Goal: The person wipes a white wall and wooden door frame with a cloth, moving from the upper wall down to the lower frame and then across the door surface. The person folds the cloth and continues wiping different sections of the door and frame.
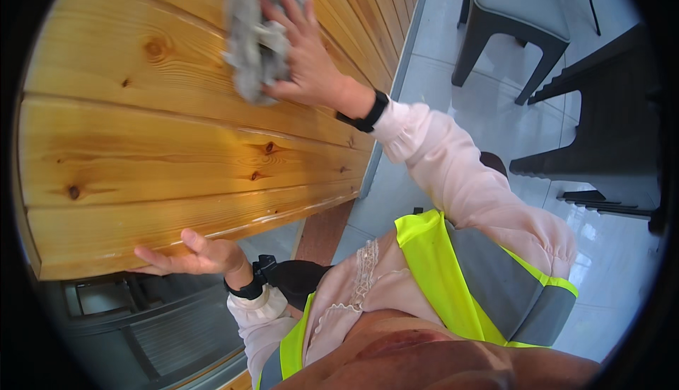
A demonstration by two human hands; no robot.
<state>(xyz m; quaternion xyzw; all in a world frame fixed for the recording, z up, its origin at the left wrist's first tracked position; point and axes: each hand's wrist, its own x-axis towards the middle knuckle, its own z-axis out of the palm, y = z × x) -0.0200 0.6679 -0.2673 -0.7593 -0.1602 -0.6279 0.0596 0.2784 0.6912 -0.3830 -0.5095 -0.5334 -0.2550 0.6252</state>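
My right hand point(305, 53) presses a crumpled grey cloth point(254, 66) against the varnished wooden plank panel point(148, 140); the cloth is blurred and lies partly under the fingers. At the panel's near edge is my left hand point(196, 254), its palm turned up and its fingers apart, the fingertips touching or just beneath the edge. It holds nothing that I can see. Dark bands circle both wrists.
A grey stool point(520, 2) stands on the tiled floor at the upper right, with dark plastic furniture point(610, 119) below it. Under the panel's near edge is a dark-framed unit with a ribbed translucent pane point(175, 331).
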